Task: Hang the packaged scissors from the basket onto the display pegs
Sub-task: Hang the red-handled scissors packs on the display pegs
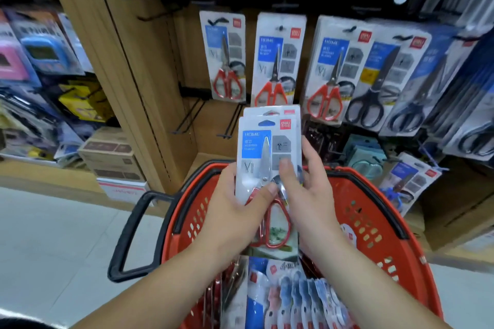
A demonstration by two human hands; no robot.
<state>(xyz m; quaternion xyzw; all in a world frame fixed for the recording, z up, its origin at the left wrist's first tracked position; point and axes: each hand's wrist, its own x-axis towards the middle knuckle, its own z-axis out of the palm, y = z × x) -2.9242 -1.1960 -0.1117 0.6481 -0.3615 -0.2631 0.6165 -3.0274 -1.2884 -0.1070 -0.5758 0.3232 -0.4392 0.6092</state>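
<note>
While both hands are lifted above the red basket (374, 187), a pack of red-handled scissors (263, 152) stands upright between them, its hang hole at the end farthest from the wrists. The left hand (235, 203) grips the pack's left edge, with the thumb laid across the front near the scissors' pivot and the fingers hidden behind. The right hand (312, 195) holds the right edge, thumb pressed on the front beside the blade and fingers curled round the back. A second pack (272, 111) sits directly behind the first, its top showing just above it. Beyond the fingertips, up and left of the left hand, bare black pegs (188, 115) jut from the wooden panel (211, 136). Higher still hang red-handled scissors packs (226, 56), with black-handled ones (374, 80) above and right of the right hand. Under the forearms, more carded packs (294, 299) lie in the basket.
</note>
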